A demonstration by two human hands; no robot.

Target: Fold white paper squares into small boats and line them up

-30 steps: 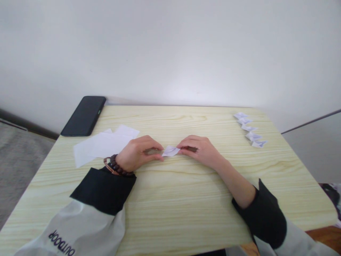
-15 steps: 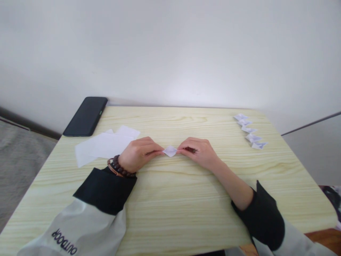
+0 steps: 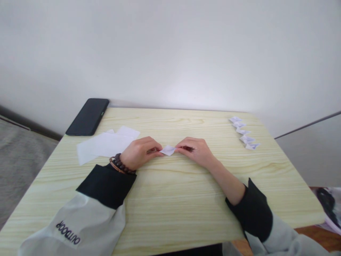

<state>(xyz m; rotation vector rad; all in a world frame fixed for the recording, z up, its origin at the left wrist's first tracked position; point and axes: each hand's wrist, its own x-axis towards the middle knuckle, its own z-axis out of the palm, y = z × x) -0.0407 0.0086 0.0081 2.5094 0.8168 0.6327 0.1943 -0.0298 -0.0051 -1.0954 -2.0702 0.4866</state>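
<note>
Between my two hands is a small folded white paper (image 3: 168,150), diamond-shaped as seen from above, close over the middle of the table. My left hand (image 3: 141,152) pinches its left corner between thumb and fingers. The opposite corner is pinched by my right hand (image 3: 195,151). White paper sheets (image 3: 106,145) lie overlapping beside my left wrist, partly hidden by that hand. Off to the right, several small folded paper boats (image 3: 243,131) stand in a slanting row.
A black tablet or large phone (image 3: 87,117) lies at the table's back left corner. The pale wood-grain table (image 3: 170,199) meets a white wall (image 3: 170,53) along its far edge. Past the right edge, a dark and pale item (image 3: 330,202) shows at floor level.
The folded paper now looks flatter and more tilted, with its left corner showing more at my left fingertips. Both hands keep their pinch. The whole view has shifted slightly.
</note>
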